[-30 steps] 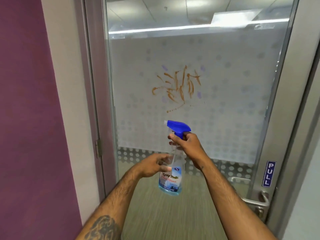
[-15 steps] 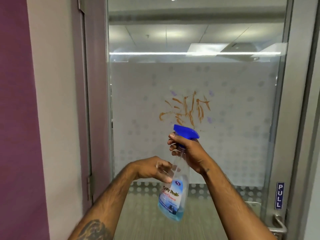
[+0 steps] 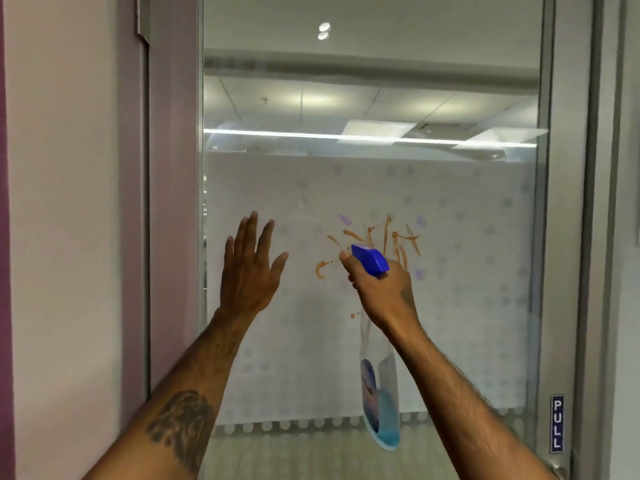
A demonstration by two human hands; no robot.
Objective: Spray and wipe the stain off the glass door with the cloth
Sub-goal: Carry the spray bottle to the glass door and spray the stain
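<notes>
Spraying step: our right hand [image 3: 379, 292] grips the spray bottle [image 3: 380, 407] at the neck, fingers [image 3: 347, 258] curled under the blue nozzle [image 3: 370, 259], which sits just in front of the orange stain [image 3: 386, 233] mid-pane on the glass door [image 3: 478, 289]. Left hand [image 3: 249, 275] is raised left of the stain, fingers straight and spread, holding nothing. No cloth in view. We should aim square at the streaks, squeeze short bursts, and cover every streak without drips.
</notes>
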